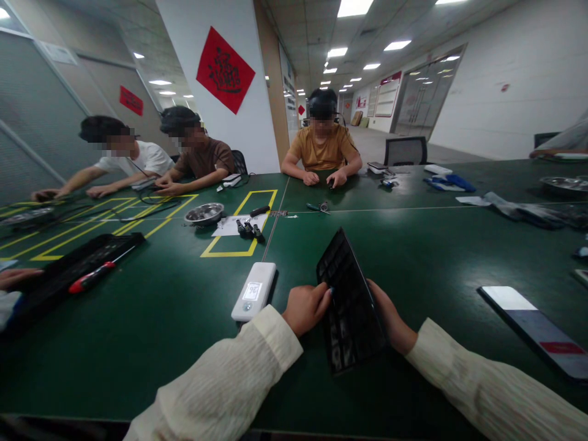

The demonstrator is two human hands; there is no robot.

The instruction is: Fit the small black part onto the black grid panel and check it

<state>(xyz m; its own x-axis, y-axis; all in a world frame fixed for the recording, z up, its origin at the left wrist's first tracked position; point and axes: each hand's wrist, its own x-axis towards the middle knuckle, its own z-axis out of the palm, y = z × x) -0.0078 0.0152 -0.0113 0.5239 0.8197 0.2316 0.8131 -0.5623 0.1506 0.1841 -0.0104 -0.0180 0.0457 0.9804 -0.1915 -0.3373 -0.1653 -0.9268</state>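
A black flat keyboard-like panel (348,300) is tilted up off the green table (184,318) in front of me. My left hand (305,307) is closed on its left edge, fingers curled over the rim. My right hand (390,318) grips its right edge from behind, mostly hidden by the panel. Both sleeves are cream knit. A white power bank with a small display (254,290) lies just left of my left hand.
A phone (535,327) lies at the right. A black keyboard (68,266) with a red-handled screwdriver (94,276) lies left. A metal bowl (204,214), paper and small tools sit mid-table. Three people sit across; another person's hand (13,278) shows far left.
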